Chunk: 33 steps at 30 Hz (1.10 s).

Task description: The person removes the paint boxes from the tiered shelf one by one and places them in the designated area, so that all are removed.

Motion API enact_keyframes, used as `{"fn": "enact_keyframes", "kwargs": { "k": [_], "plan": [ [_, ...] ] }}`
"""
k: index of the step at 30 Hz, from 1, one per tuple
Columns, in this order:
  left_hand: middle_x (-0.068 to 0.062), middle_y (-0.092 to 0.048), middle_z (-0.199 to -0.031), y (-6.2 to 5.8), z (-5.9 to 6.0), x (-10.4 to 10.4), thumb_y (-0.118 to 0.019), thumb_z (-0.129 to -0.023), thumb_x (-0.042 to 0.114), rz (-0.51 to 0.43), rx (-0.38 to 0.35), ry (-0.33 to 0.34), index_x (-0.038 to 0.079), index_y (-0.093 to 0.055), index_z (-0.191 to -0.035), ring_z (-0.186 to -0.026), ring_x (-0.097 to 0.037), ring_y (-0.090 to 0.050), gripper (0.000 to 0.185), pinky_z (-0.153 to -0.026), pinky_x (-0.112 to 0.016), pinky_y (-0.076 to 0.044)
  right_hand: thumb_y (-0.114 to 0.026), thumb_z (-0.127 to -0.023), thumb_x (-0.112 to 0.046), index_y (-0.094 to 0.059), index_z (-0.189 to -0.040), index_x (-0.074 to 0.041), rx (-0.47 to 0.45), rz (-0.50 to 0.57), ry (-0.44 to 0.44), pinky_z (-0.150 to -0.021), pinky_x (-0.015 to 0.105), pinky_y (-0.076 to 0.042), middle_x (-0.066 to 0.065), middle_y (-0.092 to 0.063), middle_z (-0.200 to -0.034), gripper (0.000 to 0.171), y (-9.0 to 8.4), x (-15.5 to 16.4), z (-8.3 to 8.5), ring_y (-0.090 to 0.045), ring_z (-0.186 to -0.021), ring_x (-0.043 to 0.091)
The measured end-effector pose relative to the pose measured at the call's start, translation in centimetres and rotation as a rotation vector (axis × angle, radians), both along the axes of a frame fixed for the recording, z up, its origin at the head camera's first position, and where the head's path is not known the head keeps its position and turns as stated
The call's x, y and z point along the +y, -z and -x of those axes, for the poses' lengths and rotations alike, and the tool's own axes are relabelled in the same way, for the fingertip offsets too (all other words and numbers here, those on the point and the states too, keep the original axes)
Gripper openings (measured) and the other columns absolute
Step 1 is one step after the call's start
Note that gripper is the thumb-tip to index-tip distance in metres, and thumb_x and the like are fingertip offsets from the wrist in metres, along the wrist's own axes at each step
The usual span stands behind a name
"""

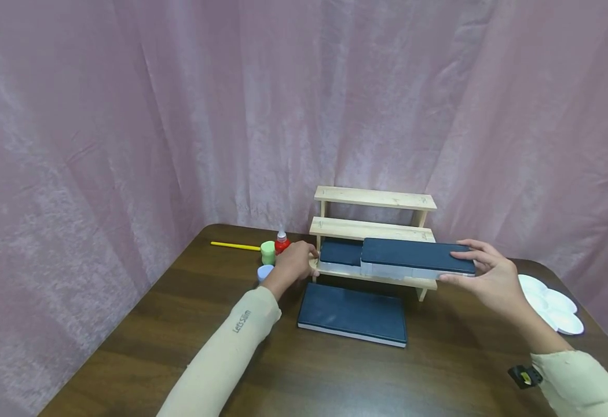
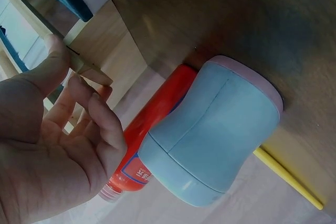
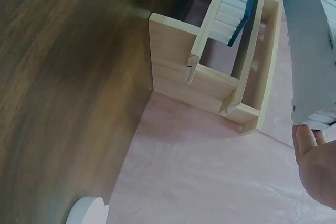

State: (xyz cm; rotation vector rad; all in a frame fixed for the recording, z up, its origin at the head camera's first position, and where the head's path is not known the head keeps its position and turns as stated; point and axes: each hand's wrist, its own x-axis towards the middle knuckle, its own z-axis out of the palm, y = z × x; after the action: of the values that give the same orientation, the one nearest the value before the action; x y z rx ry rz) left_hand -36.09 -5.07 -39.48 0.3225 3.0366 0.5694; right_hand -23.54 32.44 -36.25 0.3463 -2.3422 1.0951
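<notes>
A three-tier wooden shelf stands on the brown table. One dark blue book lies on its lowest tier. My right hand grips the right end of a second dark blue book, held level over that tier and overlapping the first; the right wrist view shows this book above my fingers. My left hand holds the shelf's left side, thumb on the wooden edge. A third blue book lies flat on the table in front of the shelf.
Left of the shelf stand a pale blue jar, a red bottle and a green jar, with a yellow stick behind them. A white palette lies at the right edge. Pink curtains close the back.
</notes>
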Motion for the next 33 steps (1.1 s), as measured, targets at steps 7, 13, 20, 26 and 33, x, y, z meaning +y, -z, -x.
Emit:
{"fn": "enact_keyframes", "kwargs": {
  "k": [7,13,20,26,33],
  "plan": [
    [-0.006,-0.064,-0.128,0.0,0.0,0.0,-0.087,-0.076,0.03,0.008,-0.013,0.002,0.022,-0.071,-0.122,-0.107,-0.025,-0.06,0.05,-0.079,-0.045,-0.055,-0.092,-0.068,-0.01,-0.073,-0.109,0.004,0.028,-0.028,0.014,-0.093,0.003,-0.033,0.007,-0.055,-0.13,0.048,-0.1,0.3,-0.8,-0.042,-0.121,-0.002],
    [-0.006,-0.064,-0.128,0.1,-0.1,-0.1,-0.087,-0.075,0.03,0.018,-0.011,-0.005,0.023,-0.071,-0.122,-0.108,-0.025,-0.06,0.05,-0.08,-0.045,-0.055,-0.092,-0.067,-0.007,-0.073,-0.107,0.003,0.03,-0.019,0.015,-0.096,0.006,-0.033,0.002,-0.055,-0.129,0.046,0.3,0.9,-1.4,-0.042,-0.121,-0.005],
    [-0.006,-0.064,-0.128,-0.3,-0.3,-0.2,-0.086,-0.076,0.029,0.012,-0.008,-0.009,0.022,-0.07,-0.123,-0.108,-0.025,-0.06,0.05,-0.082,-0.045,-0.055,-0.093,-0.066,-0.008,-0.074,-0.11,0.0,-0.006,-0.018,0.048,-0.096,0.008,-0.034,0.004,-0.055,-0.131,0.048,0.4,1.6,-1.9,-0.042,-0.122,-0.004],
    [-0.006,-0.063,-0.129,-0.3,-0.4,-0.2,-0.086,-0.077,0.029,0.016,-0.017,-0.011,0.022,-0.07,-0.124,-0.11,-0.025,-0.059,0.051,-0.083,-0.045,-0.055,-0.093,-0.065,-0.005,-0.074,-0.109,0.001,0.001,-0.022,0.042,-0.093,0.003,-0.032,0.005,-0.055,-0.129,0.048,0.8,2.1,-2.2,-0.042,-0.123,-0.005],
    [-0.006,-0.064,-0.128,-0.4,-0.3,-0.2,-0.085,-0.077,0.029,0.019,-0.009,-0.014,0.021,-0.07,-0.125,-0.108,-0.025,-0.059,0.05,-0.082,-0.044,-0.055,-0.093,-0.063,-0.002,-0.074,-0.108,0.002,0.002,-0.012,0.026,-0.092,0.002,-0.032,0.004,-0.056,-0.128,0.049,1.1,2.6,-2.5,-0.043,-0.123,-0.004]
  ]
}}
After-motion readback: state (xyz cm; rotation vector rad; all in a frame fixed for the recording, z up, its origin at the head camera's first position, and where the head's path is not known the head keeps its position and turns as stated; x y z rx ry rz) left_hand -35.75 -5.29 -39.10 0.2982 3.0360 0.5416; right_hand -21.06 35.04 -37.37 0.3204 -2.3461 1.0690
